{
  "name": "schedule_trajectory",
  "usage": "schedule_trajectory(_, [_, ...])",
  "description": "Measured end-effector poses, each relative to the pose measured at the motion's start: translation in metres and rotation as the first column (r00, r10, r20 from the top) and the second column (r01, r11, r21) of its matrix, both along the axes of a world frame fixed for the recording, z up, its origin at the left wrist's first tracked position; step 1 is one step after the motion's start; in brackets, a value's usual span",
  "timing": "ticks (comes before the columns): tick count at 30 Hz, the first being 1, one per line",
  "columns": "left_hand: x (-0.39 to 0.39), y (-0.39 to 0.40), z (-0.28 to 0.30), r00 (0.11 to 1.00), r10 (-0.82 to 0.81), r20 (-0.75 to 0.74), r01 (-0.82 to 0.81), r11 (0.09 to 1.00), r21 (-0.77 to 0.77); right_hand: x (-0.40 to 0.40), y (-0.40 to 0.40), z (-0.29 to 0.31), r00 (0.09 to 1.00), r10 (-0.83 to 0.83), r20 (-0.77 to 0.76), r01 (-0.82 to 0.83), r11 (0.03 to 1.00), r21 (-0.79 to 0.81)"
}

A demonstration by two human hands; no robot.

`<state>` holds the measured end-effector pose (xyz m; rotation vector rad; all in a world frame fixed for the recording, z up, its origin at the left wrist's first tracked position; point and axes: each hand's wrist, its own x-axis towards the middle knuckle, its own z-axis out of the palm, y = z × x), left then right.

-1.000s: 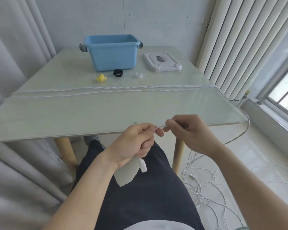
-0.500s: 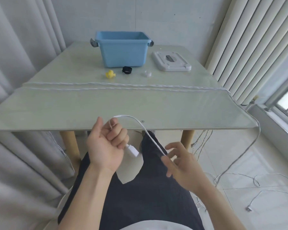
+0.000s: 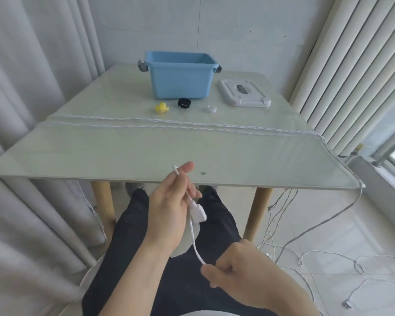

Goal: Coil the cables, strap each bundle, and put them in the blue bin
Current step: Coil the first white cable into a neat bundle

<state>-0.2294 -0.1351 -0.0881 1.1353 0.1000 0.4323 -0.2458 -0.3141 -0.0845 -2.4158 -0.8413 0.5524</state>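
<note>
My left hand [image 3: 169,208] is closed around a thin white cable [image 3: 194,244] just below the table's near edge, with the cable's white plug [image 3: 198,213] hanging beside the palm. Lower down, over my lap, my right hand [image 3: 237,267] pinches the same cable. The blue bin [image 3: 180,76] stands open at the far middle of the table. In front of it lie a yellow strap [image 3: 161,108], a black strap [image 3: 183,103] and a small white strap [image 3: 211,108]. Two more white cables [image 3: 180,124] stretch across the table from left to right.
The bin's white lid [image 3: 244,93] lies flat to the right of the bin. Loose white cable [image 3: 328,258] trails off the table's right edge and tangles on the tiled floor. Curtains hang on the left, vertical blinds on the right. Wooden table legs [image 3: 258,213] flank my knees.
My right hand has slid down along the cable toward my lap and closed on it. My left hand has turned, and the plug now hangs lower beside it.
</note>
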Motion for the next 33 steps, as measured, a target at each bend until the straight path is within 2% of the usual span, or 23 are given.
schedule_trajectory(3, [-0.004, -0.001, -0.007, 0.994, -0.045, -0.103, 0.080, 0.929, 0.362, 0.001, -0.005, 0.011, 0.995, 0.096, 0.000, -0.096, 0.990, 0.101])
schedule_trajectory(5, [-0.006, -0.002, -0.008, 0.966, -0.158, -0.206, 0.240, 0.848, 0.473, 0.003, -0.009, 0.022, 0.992, 0.127, 0.013, -0.127, 0.970, 0.206])
schedule_trajectory(7, [-0.008, -0.004, -0.013, 0.905, -0.263, -0.335, 0.410, 0.751, 0.518, 0.005, -0.012, 0.031, 0.997, 0.066, 0.028, -0.071, 0.943, 0.326])
schedule_trajectory(9, [-0.011, -0.004, -0.014, 0.826, -0.388, -0.408, 0.552, 0.702, 0.451, 0.009, -0.013, 0.033, 0.993, -0.115, 0.040, 0.085, 0.892, 0.444])
schedule_trajectory(12, [-0.012, -0.003, -0.011, 0.663, -0.682, -0.309, 0.738, 0.665, 0.117, 0.020, -0.015, 0.025, 0.901, -0.433, 0.031, 0.356, 0.778, 0.518])
schedule_trajectory(13, [-0.011, -0.001, -0.009, 0.628, -0.731, -0.265, 0.762, 0.647, 0.021, 0.024, -0.015, 0.020, 0.864, -0.504, 0.012, 0.423, 0.737, 0.528])
schedule_trajectory(14, [-0.010, 0.000, -0.009, 0.620, -0.747, -0.240, 0.765, 0.644, -0.028, 0.026, -0.014, 0.016, 0.839, -0.543, -0.031, 0.473, 0.700, 0.535])
schedule_trajectory(16, [-0.008, 0.003, -0.010, 0.650, -0.723, -0.233, 0.739, 0.673, -0.026, 0.029, -0.009, 0.006, 0.835, -0.534, -0.133, 0.512, 0.667, 0.542])
schedule_trajectory(20, [-0.011, 0.007, -0.011, 0.682, -0.698, -0.218, 0.680, 0.715, -0.161, 0.034, 0.001, -0.005, 0.905, -0.377, -0.199, 0.420, 0.713, 0.561])
schedule_trajectory(22, [-0.009, 0.004, -0.013, 0.724, -0.644, -0.248, 0.591, 0.764, -0.261, 0.035, 0.007, -0.007, 0.890, -0.318, -0.327, 0.456, 0.659, 0.599])
schedule_trajectory(24, [-0.004, -0.002, -0.017, 0.758, -0.572, -0.314, 0.466, 0.811, -0.353, 0.035, 0.015, -0.011, 0.816, -0.326, -0.477, 0.577, 0.523, 0.628])
schedule_trajectory(26, [-0.001, -0.006, -0.022, 0.762, -0.537, -0.363, 0.403, 0.831, -0.383, 0.035, 0.025, -0.013, 0.723, -0.345, -0.598, 0.690, 0.387, 0.612])
schedule_trajectory(30, [-0.002, -0.010, -0.025, 0.768, -0.506, -0.393, 0.335, 0.840, -0.427, 0.040, 0.036, -0.010, 0.462, -0.211, -0.861, 0.887, 0.120, 0.446])
schedule_trajectory(32, [-0.003, -0.009, -0.026, 0.803, -0.477, -0.357, 0.287, 0.835, -0.470, 0.041, 0.039, -0.011, 0.364, -0.101, -0.926, 0.931, 0.045, 0.361])
schedule_trajectory(33, [-0.004, -0.008, -0.027, 0.827, -0.452, -0.334, 0.254, 0.831, -0.495, 0.042, 0.040, -0.011, 0.371, -0.086, -0.925, 0.928, 0.068, 0.366])
